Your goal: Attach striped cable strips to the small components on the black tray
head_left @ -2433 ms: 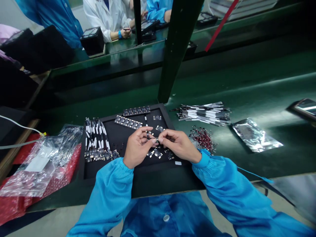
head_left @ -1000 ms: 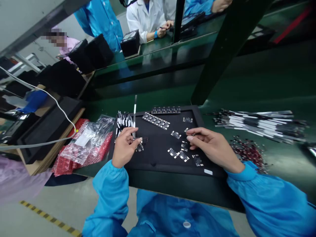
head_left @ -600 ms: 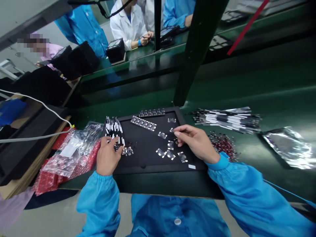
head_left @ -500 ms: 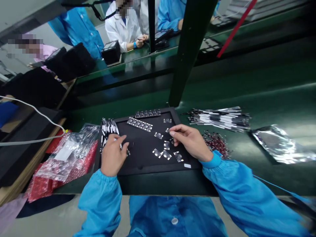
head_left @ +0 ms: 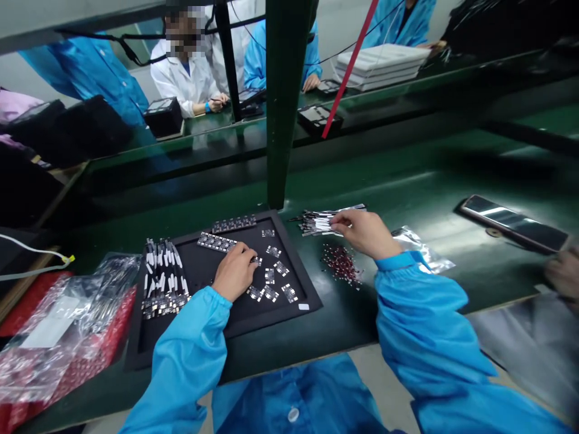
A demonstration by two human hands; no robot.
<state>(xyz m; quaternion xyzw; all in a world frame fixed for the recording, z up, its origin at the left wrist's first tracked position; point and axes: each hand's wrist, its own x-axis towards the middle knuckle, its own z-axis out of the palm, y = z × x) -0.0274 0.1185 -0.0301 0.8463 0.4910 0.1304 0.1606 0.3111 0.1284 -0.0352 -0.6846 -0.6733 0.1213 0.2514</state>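
My left hand [head_left: 235, 271] is over the black tray [head_left: 312, 295], its fingers closed on a small circuit board [head_left: 257, 261]. Several more small boards [head_left: 270, 293] lie loose around it, and two unsplit board panels [head_left: 217, 242] rest near the tray's back edge. In the tray's left part are rows of black-and-white strips with boards at their ends [head_left: 165, 271]. To the right of the tray, my right hand [head_left: 366, 232] pinches at a bundle of thin black-and-white strips [head_left: 316, 223]; its fingertips partly hide what they grip.
A pile of tiny red-and-black parts [head_left: 341, 264] lies below the strip bundle. Beyond are a clear bag [head_left: 420, 247] and a phone [head_left: 515, 223]. Plastic bags over red bubble wrap [head_left: 67, 337] lie at left. A green post [head_left: 284, 120] rises behind the tray. Co-workers sit opposite; another person's hand [head_left: 563, 271] shows at right.
My view has turned right. My right hand has moved from the loose boards to the strip bundle. My left hand has moved from the tray's left side to the loose boards and closed.
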